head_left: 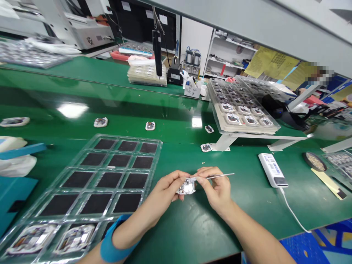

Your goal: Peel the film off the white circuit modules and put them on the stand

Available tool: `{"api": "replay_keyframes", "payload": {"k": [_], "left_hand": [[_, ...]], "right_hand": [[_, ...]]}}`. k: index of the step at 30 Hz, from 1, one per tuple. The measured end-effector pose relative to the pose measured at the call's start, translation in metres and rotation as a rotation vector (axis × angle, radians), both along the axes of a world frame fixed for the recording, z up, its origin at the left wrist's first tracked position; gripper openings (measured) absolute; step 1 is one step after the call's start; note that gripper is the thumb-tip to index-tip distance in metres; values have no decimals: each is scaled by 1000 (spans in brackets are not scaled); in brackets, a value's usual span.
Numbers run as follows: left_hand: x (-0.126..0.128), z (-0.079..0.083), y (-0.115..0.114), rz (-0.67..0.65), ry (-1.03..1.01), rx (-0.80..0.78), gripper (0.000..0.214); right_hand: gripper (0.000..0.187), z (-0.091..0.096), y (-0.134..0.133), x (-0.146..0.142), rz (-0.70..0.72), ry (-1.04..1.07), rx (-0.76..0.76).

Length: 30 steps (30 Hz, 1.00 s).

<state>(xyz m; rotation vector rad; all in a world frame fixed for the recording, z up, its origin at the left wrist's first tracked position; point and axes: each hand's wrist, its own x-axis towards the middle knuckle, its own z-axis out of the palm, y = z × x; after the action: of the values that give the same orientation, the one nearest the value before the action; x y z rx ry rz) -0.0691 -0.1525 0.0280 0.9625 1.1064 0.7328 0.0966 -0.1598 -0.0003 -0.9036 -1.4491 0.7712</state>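
Note:
My left hand (165, 189) is closed around a small white square part (187, 187) held just above the green table (192, 227). My right hand (216, 189) pinches metal tweezers (220, 176), whose near end meets the top of the part while the other end points right. A clear plastic tray (110, 172) with dark square pockets lies to the left of my hands; its nearest pockets hold two white parts (33, 238).
Several loose white parts (150, 125) lie across the green belt behind. A raised rack with trays of parts (242, 110) stands at the back right. A white scanner-like device (272, 169) with a cable lies right of my hands. A hanging screwdriver (157, 51) is at the back.

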Motion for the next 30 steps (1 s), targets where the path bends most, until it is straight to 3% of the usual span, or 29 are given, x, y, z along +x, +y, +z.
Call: {"api": "replay_keyframes", "payload": {"k": [11,15,19,30], "left_hand": [[-2,-7,0,-54,52,63,28],[-2,-6,2,-33,39,2,31],[-3,-5,4,-11,29,-5,32],[-3,-3,3,5,31,2,31]], "right_hand": [[10,8,0,3,34,-185,82],[2,11,0,3,55,-100,-47],[9,11,0,2,59,-8,-120],[3,9,1,3,54,-56,-16]]}}
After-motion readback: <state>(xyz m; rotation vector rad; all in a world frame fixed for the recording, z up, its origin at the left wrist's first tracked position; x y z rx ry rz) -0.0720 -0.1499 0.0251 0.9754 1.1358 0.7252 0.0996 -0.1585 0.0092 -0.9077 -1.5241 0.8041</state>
